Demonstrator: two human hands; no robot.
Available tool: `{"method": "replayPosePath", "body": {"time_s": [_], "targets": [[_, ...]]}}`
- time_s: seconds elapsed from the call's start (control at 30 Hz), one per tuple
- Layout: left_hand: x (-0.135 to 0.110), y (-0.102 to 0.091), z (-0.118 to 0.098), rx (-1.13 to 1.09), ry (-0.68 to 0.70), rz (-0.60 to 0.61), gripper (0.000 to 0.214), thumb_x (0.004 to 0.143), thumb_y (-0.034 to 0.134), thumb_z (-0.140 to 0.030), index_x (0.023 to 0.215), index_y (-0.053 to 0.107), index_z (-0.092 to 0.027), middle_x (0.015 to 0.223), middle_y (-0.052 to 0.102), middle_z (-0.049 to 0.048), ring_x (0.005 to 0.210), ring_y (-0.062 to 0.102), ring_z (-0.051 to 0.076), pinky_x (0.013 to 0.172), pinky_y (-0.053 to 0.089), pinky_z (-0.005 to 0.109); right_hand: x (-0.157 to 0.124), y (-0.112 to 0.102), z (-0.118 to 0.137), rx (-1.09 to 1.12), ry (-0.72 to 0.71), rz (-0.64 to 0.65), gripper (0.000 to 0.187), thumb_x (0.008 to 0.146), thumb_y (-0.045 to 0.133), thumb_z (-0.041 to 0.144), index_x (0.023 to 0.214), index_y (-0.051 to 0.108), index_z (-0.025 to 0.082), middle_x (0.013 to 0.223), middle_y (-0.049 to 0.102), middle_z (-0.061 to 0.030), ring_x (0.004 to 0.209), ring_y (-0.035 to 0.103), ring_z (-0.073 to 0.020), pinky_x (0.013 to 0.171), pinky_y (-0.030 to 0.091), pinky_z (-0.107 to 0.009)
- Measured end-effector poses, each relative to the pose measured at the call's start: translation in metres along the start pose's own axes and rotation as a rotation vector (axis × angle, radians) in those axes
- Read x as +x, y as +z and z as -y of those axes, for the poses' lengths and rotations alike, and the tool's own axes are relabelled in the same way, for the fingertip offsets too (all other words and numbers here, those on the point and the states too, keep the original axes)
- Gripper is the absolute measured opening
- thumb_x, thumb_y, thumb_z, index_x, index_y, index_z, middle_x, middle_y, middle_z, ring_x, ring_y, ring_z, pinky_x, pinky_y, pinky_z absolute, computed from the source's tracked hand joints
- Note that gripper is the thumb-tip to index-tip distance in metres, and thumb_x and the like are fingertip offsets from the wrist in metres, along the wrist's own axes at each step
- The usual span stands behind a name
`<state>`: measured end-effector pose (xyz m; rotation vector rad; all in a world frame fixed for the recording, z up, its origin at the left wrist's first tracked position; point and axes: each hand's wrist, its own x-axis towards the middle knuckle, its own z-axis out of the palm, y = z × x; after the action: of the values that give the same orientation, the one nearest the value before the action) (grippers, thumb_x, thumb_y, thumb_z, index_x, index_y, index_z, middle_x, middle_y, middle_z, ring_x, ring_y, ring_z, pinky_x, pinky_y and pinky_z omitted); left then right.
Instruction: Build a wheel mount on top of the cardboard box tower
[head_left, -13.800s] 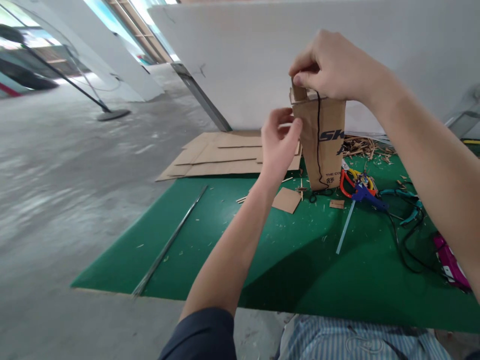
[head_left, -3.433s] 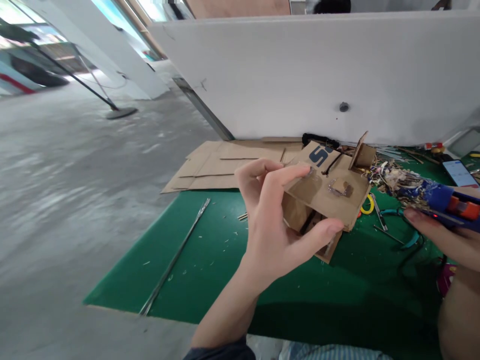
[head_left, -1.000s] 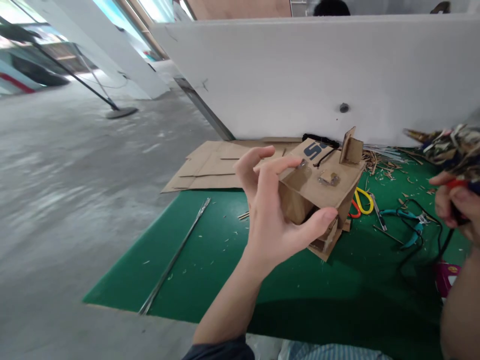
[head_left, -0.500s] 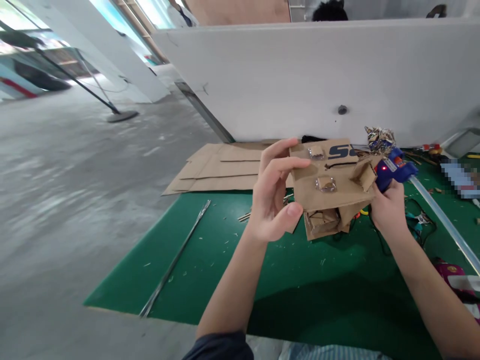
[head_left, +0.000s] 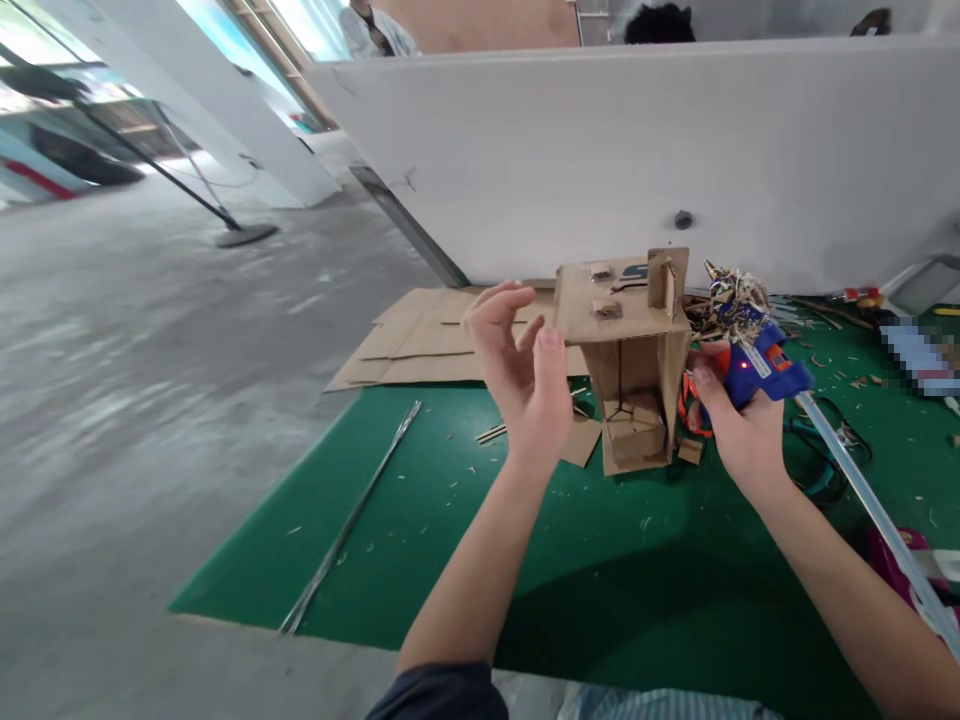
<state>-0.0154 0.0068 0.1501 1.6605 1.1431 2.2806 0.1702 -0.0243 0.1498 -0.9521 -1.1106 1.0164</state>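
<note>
A small cardboard structure point(head_left: 641, 400) stands upright on the green table. Its top panel point(head_left: 581, 318) carries two clear taped bits and a small upright cardboard piece point(head_left: 666, 285). My left hand point(head_left: 525, 385) is just left of that panel, fingers apart and loosely bent, holding nothing; its thumb overlaps the panel's left edge, and I cannot tell if it touches. In my right hand point(head_left: 742, 430) is a blue and orange glue gun point(head_left: 761, 370), lit by a small red light, with a long clear glue stick point(head_left: 862, 480) out of its back. Its nozzle is hidden behind hand and structure.
Flat cardboard sheets point(head_left: 427, 340) lie at the back left of the table point(head_left: 375, 560). A bundle of thin silvery strips point(head_left: 352, 515) lies on the left. Crumpled foil point(head_left: 735, 300), pliers and scraps crowd the right. A white panel point(head_left: 562, 160) borders the back.
The cardboard structure, tilted between my hands before, now stands upright on the table. My left hand has let go of its top and moved slightly left; my right hand came lower and left.
</note>
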Motion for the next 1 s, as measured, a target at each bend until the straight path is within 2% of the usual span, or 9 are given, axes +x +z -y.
{"method": "replayPosePath", "body": {"time_s": [0.13, 0.27, 0.33, 0.4, 0.47, 0.53, 0.73, 0.87, 1.0], "targets": [[0.0, 0.004, -0.011, -0.005, -0.198, -0.126, 0.034, 0.091, 0.063, -0.056, 0.093, 0.059, -0.022, 0.088, 0.058, 0.0007, 0.077, 0.059, 0.012, 0.068, 0.053, 0.024, -0.004, 0.001, -0.007, -0.032, -0.021, 0.027, 0.028, 0.083, 0.069, 0.047, 0.1, 0.065, 0.024, 0.092, 0.075, -0.003, 0.048, 0.057, -0.0134, 0.041, 0.049, -0.03], [-0.02, 0.018, -0.013, -0.27, -0.405, -0.085, 0.045, 0.096, 0.044, -0.067, 0.093, 0.057, -0.024, 0.095, 0.064, 0.0053, 0.084, 0.065, 0.016, 0.068, 0.055, 0.026, -0.007, -0.004, -0.016, -0.095, -0.043, 0.077, 0.031, 0.087, 0.067, 0.047, 0.11, 0.068, 0.026, 0.107, 0.075, -0.0047, 0.062, 0.066, -0.0165, 0.049, 0.054, -0.031], [-0.038, 0.028, -0.012, -0.293, -0.345, -0.026, 0.049, 0.093, 0.042, -0.072, 0.106, 0.056, -0.027, 0.11, 0.064, 0.0074, 0.103, 0.065, 0.02, 0.079, 0.057, 0.031, -0.007, -0.007, -0.018, -0.13, -0.071, 0.093, 0.029, 0.088, 0.067, 0.046, 0.109, 0.071, 0.026, 0.105, 0.075, -0.0048, 0.065, 0.067, -0.0174, 0.052, 0.056, -0.032], [-0.055, 0.036, -0.011, -0.186, -0.22, 0.066, 0.06, 0.082, 0.062, -0.073, 0.122, 0.05, -0.03, 0.126, 0.058, 0.009, 0.119, 0.059, 0.025, 0.092, 0.055, 0.037, -0.006, -0.01, -0.018, -0.149, -0.096, 0.109, 0.026, 0.089, 0.066, 0.046, 0.107, 0.072, 0.027, 0.101, 0.075, -0.0044, 0.065, 0.066, -0.0177, 0.053, 0.056, -0.032], [-0.066, 0.04, -0.012, -0.035, -0.15, 0.157, 0.079, 0.074, 0.076, -0.064, 0.136, 0.041, -0.031, 0.137, 0.049, 0.012, 0.129, 0.052, 0.028, 0.099, 0.052, 0.041, -0.004, -0.012, -0.017, -0.145, -0.106, 0.117, 0.025, 0.089, 0.066, 0.045, 0.106, 0.071, 0.028, 0.099, 0.075, -0.0038, 0.068, 0.067, -0.0183, 0.055, 0.057, -0.033], [-0.069, 0.041, -0.014, 0.079, -0.121, 0.2, 0.076, 0.078, 0.078, -0.05, 0.14, 0.038, -0.029, 0.139, 0.045, 0.0136, 0.131, 0.049, 0.028, 0.099, 0.052, 0.043, -0.002, -0.012, -0.014, -0.123, -0.105, 0.109, 0.026, 0.088, 0.066, 0.045, 0.108, 0.068, 0.028, 0.103, 0.075, -0.0039, 0.07, 0.068, -0.0186, 0.056, 0.058, -0.033], [-0.051, 0.033, -0.022, 0.276, 0.058, 0.214, 0.006, 0.093, 0.061, -0.028, 0.096, 0.061, -0.022, 0.112, 0.058, 0.0097, 0.112, 0.058, 0.025, 0.096, 0.052, 0.046, 0.005, -0.02, 0.001, -0.066, -0.1, 0.063, 0.023, 0.085, 0.07, 0.038, 0.104, 0.065, 0.026, 0.085, 0.075, -0.0009, 0.049, 0.059, -0.0131, 0.044, 0.049, -0.029], [-0.04, 0.027, -0.019, 0.168, 0.075, 0.265, 0.015, 0.096, 0.06, -0.032, 0.087, 0.062, -0.02, 0.133, 0.052, 0.0109, 0.128, 0.053, 0.027, 0.106, 0.048, 0.046, 0.012, -0.038, 0.016, 0.034, -0.136, 0.121, 0.012, 0.088, 0.068, 0.034, 0.094, 0.067, 0.024, 0.064, 0.066, 0.0036, 0.042, 0.053, -0.0095, 0.038, 0.038, -0.023], [-0.031, 0.02, -0.014, 0.004, -0.101, 0.392, 0.019, 0.096, 0.061, -0.037, 0.09, 0.065, -0.02, 0.108, 0.063, 0.0083, 0.104, 0.062, 0.02, 0.089, 0.054, 0.034, 0.021, -0.059, 0.033, 0.119, -0.071, 0.193, 0.012, 0.087, 0.07, 0.034, 0.086, 0.069, 0.023, 0.052, 0.056, 0.0059, 0.033, 0.039, -0.0065, 0.033, 0.024, -0.021]]}}
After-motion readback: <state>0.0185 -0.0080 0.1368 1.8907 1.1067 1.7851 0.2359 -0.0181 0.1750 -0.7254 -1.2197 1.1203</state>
